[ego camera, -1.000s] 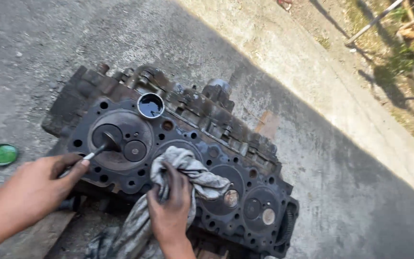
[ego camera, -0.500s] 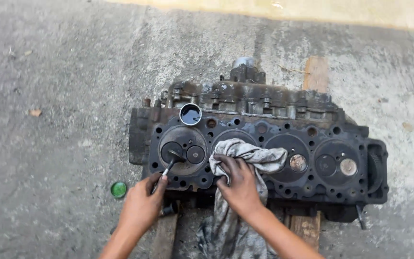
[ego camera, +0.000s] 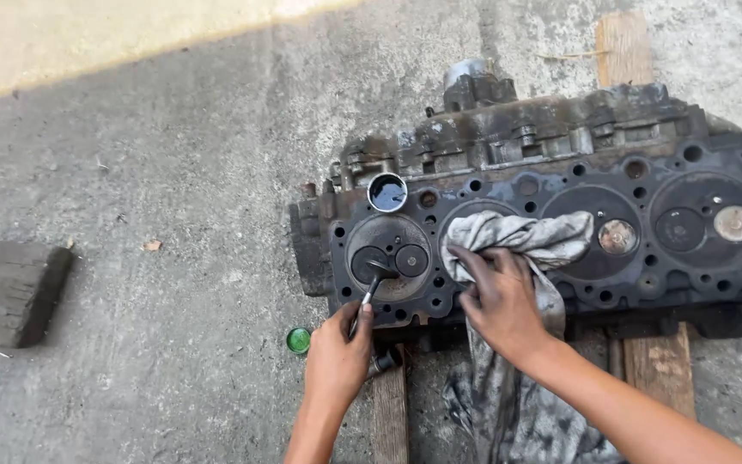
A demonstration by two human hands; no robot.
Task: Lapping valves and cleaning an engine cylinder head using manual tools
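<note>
Resting on weathered wooden planks (ego camera: 646,369) over a grey concrete floor (ego camera: 156,172), a dark, greasy cast-iron cylinder head (ego camera: 560,198) is seen with its round combustion chambers facing up. The left hand (ego camera: 337,357) is closed around a thin metal-handled tool (ego camera: 369,288), whose tip is set against the left valve (ego camera: 366,263) in the leftmost chamber. The right hand (ego camera: 495,296) is pressed, fingers curled, onto a crumpled grey rag (ego camera: 517,236) that is spread over the second chamber and trails down off the near edge.

A small round tin of dark paste (ego camera: 386,192) is placed on the head just above the first chamber, and a small green lid (ego camera: 299,340) is left on the concrete near the left wrist. A dark wooden block (ego camera: 10,292) lies well apart to the left.

Judging from this, the valve seat is being worked or scraped while the neighbouring chamber is wiped (cleaning seems well short of finished, as the two right-hand chambers look untouched). A steady tool angle and firm rag pressure would be called for next.
</note>
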